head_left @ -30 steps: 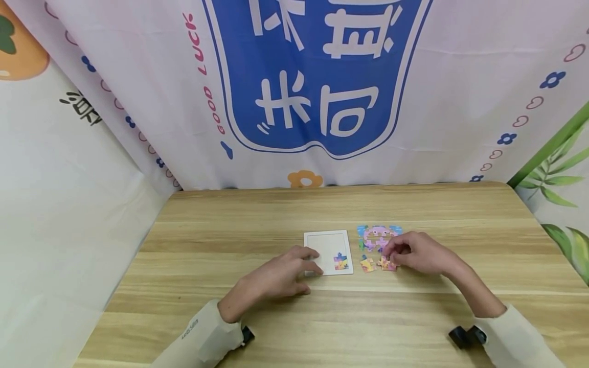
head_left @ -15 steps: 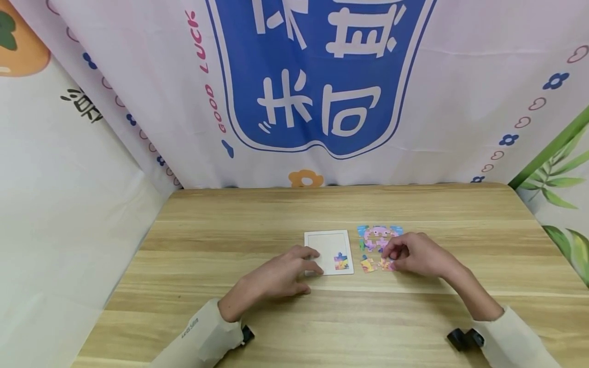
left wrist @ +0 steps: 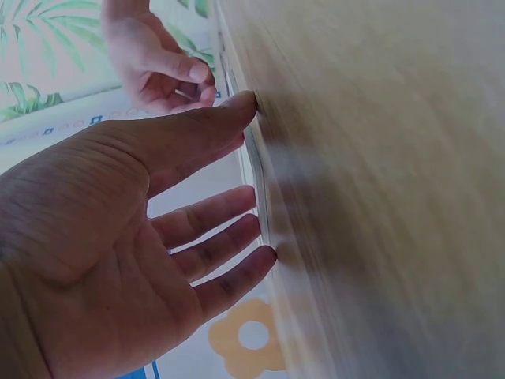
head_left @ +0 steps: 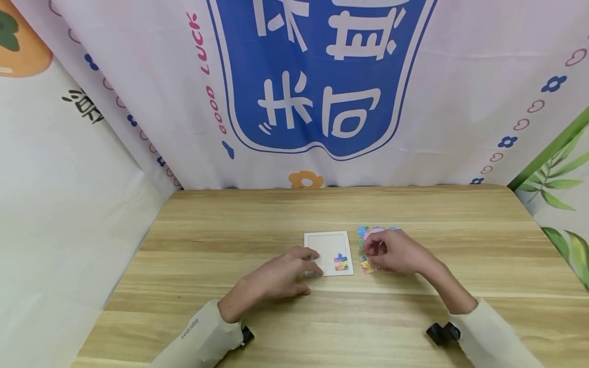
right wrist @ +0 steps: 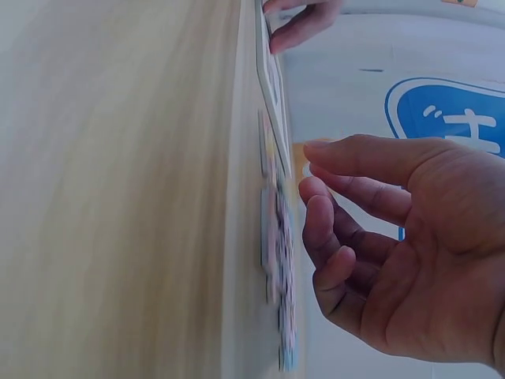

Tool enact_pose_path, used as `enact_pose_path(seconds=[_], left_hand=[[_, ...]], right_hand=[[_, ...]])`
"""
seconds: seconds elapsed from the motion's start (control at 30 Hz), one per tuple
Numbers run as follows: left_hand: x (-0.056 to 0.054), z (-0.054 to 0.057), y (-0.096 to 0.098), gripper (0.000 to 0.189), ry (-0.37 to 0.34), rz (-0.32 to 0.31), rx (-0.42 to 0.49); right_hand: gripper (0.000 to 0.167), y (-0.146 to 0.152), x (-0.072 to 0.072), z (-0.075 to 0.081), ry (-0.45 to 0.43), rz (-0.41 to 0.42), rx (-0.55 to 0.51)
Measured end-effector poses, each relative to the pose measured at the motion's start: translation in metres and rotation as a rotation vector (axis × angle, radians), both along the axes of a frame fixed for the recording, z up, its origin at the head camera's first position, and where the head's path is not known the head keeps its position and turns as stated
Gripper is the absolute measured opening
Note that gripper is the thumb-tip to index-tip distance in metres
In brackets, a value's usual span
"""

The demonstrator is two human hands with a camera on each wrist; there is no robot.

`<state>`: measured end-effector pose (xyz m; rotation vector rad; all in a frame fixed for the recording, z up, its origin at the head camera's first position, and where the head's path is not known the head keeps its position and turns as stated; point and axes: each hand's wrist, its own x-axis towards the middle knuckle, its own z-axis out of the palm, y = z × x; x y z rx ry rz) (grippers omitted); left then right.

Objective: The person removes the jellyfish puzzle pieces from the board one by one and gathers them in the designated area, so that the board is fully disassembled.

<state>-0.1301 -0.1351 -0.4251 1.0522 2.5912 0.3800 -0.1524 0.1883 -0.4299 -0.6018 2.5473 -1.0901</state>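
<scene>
My left hand rests its fingers on the left and lower-left part of a white puzzle tray; in the left wrist view its fingers are spread along the tray's edge. A joined pair or single jigsaw piece lies in the tray's lower right corner. My right hand hovers over the loose jigsaw pieces beside the tray and hides most of them. A yellow jigsaw piece shows below its fingertips. In the right wrist view its fingers are loosely curled, thumb near index finger, with nothing visible between them.
Both hands work over a wood-grain table. A printed curtain hangs behind the far table edge, and a white cloth stands on the left. Dark wrist cameras sit at the sleeves.
My right hand has moved left from the lower right jigsaw piece, now covering more of the loose pieces. My left hand and the tray have stayed in place.
</scene>
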Motion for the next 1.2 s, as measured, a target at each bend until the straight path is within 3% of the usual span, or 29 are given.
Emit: enact_pose_path(seconds=[0.33,0.57,0.7,0.93,1.2], left_hand=[[0.001,0.004,0.006,0.037,0.033,-0.044,-0.032],[0.0,0.006,0.015,0.039,0.068,-0.101,-0.047],[-0.001,0.007,0.02,0.04,0.052,-0.115,-0.048],[-0.003,0.006,0.025,0.042,0.026,-0.107,-0.056],[-0.003,0.002,0.024,0.043,0.022,-0.102,-0.047]], right_hand=[[0.016,-0.025,-0.007,0.0,0.033,0.02,0.022],[0.02,-0.038,-0.008,0.0,-0.027,0.036,-0.007],[0.023,-0.046,-0.009,-0.001,-0.056,0.048,-0.015],[0.026,-0.053,-0.008,-0.005,-0.036,0.089,0.0],[0.028,-0.054,-0.007,-0.008,-0.001,0.08,0.029]])
